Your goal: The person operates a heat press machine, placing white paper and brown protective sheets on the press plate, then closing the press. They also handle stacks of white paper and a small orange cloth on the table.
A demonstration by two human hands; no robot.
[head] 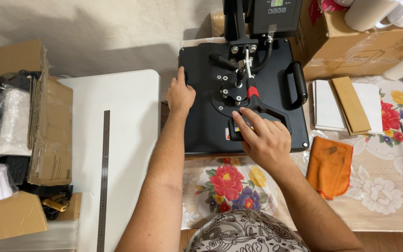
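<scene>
A black heat press (pixel 201 126) sits closed on a floral tablecloth (pixel 229 184) in the middle of the head view. My left hand (pixel 179 94) lies flat against the press's left edge, fingers together. Over the black lever handle (pixel 276 114) at the front of the top plate rests my right hand (pixel 264 139), fingers curled onto the bar. A red part (pixel 252 92) marks the lever's joint. A second black handle (pixel 299 84) sticks out on the press's right side.
A white table (pixel 131 121) with a long metal ruler (pixel 103 177) stands left. Cardboard boxes (pixel 50 135) with wrapped white items sit far left. On the right are an orange cloth (pixel 330 165), white sheets with a brown envelope (pixel 350 105), and a box (pixel 350 44) holding white mugs.
</scene>
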